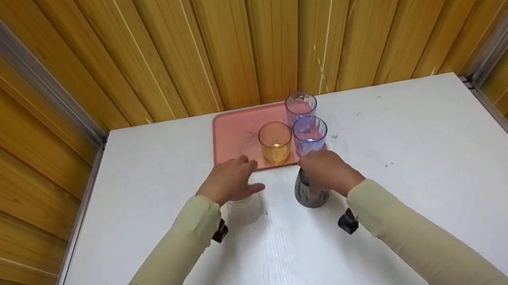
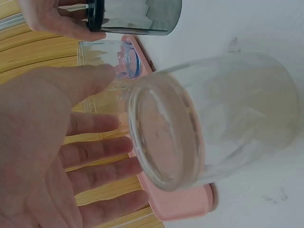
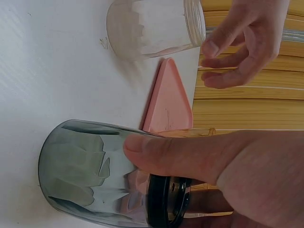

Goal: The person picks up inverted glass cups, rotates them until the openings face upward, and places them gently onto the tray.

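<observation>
A clear glass (image 1: 246,211) stands on the table, its thick base up and wide end down. Over its top my left hand (image 1: 232,180) is spread, fingers fairly straight; a small gap to the base shows in the left wrist view. To the right is a grey tinted glass (image 1: 312,197), also base up. My right hand (image 1: 333,170) holds it near the dark base, the thumb (image 3: 161,154) along its side and the fingers partly hidden behind.
Behind the hands a pink tray (image 1: 233,130) lies against the back edge of the white table (image 1: 159,169). On its right part stand an amber glass (image 1: 278,153), a blue glass (image 1: 311,143) and a purplish glass (image 1: 301,109). Wood-patterned walls (image 1: 225,38) enclose the table.
</observation>
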Demonstrator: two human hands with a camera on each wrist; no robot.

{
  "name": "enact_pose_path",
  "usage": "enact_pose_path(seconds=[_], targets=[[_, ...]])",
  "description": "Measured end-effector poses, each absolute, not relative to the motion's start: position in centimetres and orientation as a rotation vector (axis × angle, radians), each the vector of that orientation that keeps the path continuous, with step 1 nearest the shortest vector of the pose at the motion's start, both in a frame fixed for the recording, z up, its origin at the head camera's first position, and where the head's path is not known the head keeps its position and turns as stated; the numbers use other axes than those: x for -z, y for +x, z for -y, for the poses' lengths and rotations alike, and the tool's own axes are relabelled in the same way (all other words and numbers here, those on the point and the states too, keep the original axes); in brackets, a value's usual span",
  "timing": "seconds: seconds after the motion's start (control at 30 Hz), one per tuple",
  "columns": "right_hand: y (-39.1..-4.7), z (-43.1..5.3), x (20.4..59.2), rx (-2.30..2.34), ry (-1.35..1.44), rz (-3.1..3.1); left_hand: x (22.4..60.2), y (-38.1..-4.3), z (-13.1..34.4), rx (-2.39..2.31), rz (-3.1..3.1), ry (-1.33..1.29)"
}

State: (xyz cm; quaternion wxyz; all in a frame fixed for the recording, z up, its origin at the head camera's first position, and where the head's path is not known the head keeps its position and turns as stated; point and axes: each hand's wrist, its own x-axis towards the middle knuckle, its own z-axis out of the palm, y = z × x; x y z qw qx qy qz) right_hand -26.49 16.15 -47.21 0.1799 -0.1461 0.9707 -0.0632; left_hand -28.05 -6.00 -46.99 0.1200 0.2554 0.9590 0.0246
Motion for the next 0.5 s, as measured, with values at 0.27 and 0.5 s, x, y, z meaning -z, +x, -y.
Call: enact_pose_path(seconds=[0.27,0.5], targets=[[-26.5,-16.3,47.1,0.169,-0.438,-2.76,47.9,-27.0,6.6,-0.021,-2.687,0.76],[-26.5,-16.2,47.2,0.148,-0.462,-2.781,48.8,-26.5,6.8,-0.043,-2.708,0.782]])
